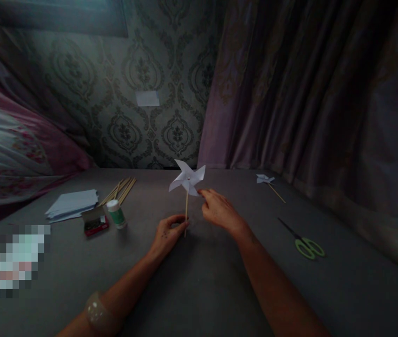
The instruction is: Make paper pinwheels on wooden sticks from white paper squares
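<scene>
A white paper pinwheel (187,178) on a thin wooden stick (187,206) stands upright in front of me, a small pin at its centre. My left hand (169,232) pinches the lower part of the stick between thumb and fingers. My right hand (220,210) holds nothing. Its index finger stretches out to the lower right blade, at or very near its edge, with the thumb apart below. Whether the fingertip presses on the paper I cannot tell.
On the left of the grey table (206,290) lie stacked paper (74,203), wooden sticks (123,189), a red box (95,225) of small dark pieces and a white-capped bottle (116,214). Another pinwheel (265,179) and green-handled scissors (304,245) lie right.
</scene>
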`<state>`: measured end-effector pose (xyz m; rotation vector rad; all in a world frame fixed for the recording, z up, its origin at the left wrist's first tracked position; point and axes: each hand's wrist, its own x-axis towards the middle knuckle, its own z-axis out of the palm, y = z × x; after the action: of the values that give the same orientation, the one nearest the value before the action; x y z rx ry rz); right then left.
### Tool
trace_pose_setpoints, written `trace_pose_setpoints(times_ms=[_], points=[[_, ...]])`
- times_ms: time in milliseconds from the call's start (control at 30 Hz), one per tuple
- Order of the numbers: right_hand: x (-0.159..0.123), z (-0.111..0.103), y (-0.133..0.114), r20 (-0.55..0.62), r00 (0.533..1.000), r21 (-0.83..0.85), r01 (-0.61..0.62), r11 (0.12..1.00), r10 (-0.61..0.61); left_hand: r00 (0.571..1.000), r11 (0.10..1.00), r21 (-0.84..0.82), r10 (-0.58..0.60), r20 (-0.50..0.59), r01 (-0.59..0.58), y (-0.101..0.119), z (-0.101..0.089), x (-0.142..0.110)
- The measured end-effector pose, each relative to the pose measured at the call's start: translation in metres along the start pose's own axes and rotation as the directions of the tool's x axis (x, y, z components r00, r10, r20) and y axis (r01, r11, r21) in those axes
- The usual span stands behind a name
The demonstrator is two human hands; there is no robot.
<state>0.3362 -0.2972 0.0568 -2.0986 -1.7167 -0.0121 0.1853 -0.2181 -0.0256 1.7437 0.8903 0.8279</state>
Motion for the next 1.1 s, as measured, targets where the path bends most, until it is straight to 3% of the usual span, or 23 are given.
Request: trace_pose_setpoints(times_ms=[133, 233, 333, 400, 467, 567, 667, 733, 767, 833, 900, 967, 1033, 1100], points=[[-0.003, -0.002, -0.004, 0.078, 0.996, 0.078, 0.038, 0.996, -0.044, 0.999, 1.0, 0.007, 0.023, 0.028, -0.023, 0.001, -0.001, -0.001], [-0.003, -0.007, -0.003, 0.037, 0.999, 0.091, 0.023, 0.996, -0.026, 0.999, 1.0, 0.022, 0.004, 0.039, -0.005, 0.001, -0.001, -0.001], [0.001, -0.012, 0.0, -0.204, 0.978, 0.072, -0.028, 0.997, 0.042, 0.999, 0.999, 0.044, -0.009, 0.046, 0.007, -0.002, 0.0, -0.001], [0.004, -0.012, 0.003, -0.404, 0.914, 0.006, -0.048, 0.999, 0.046, 0.999, 0.998, 0.062, -0.005, 0.041, 0.003, -0.004, 0.001, -0.001], [0.005, -0.009, 0.006, -0.505, 0.863, -0.088, -0.075, 0.993, 0.02, 0.999, 0.998, 0.066, -0.001, 0.043, -0.002, -0.007, 0.001, 0.0], [0.003, -0.002, 0.009, -0.437, 0.899, -0.175, -0.097, 0.98, 0.011, 0.999, 0.998, 0.061, 0.003, 0.045, -0.005, -0.009, 0.002, 0.001], [-0.002, -0.001, 0.007, -0.218, 0.976, -0.148, -0.028, 0.989, -0.005, 0.999, 0.997, 0.072, 0.003, 0.04, -0.006, -0.01, 0.002, 0.002], [-0.004, -0.005, 0.005, -0.106, 0.994, -0.056, -0.004, 0.998, -0.002, 0.999, 0.997, 0.079, 0.004, 0.046, -0.008, -0.01, 0.002, 0.002], [-0.003, -0.007, 0.005, -0.106, 0.994, -0.016, -0.021, 1.0, 0.019, 0.999, 0.997, 0.08, 0.007, 0.045, -0.011, -0.009, 0.002, 0.002], [-0.001, -0.013, 0.008, -0.243, 0.966, 0.012, -0.088, 0.996, 0.089, 0.999, 0.997, 0.08, 0.011, 0.04, -0.014, -0.009, 0.002, 0.001], [0.003, -0.015, 0.013, -0.437, 0.893, -0.03, -0.137, 0.99, 0.111, 0.999, 0.997, 0.072, 0.004, 0.034, -0.007, -0.009, 0.002, 0.0], [0.005, -0.013, 0.019, -0.528, 0.845, -0.092, -0.156, 0.983, 0.085, 0.999, 0.998, 0.06, 0.0, 0.033, -0.002, -0.008, 0.002, -0.001], [0.005, -0.009, 0.022, -0.495, 0.866, -0.138, -0.162, 0.977, 0.073, 1.0, 0.999, 0.052, 0.006, 0.028, -0.007, -0.007, 0.002, -0.001], [0.002, -0.005, 0.021, -0.372, 0.925, -0.145, -0.14, 0.98, 0.077, 1.0, 0.999, 0.053, 0.005, 0.02, -0.006, -0.006, 0.002, -0.002]])
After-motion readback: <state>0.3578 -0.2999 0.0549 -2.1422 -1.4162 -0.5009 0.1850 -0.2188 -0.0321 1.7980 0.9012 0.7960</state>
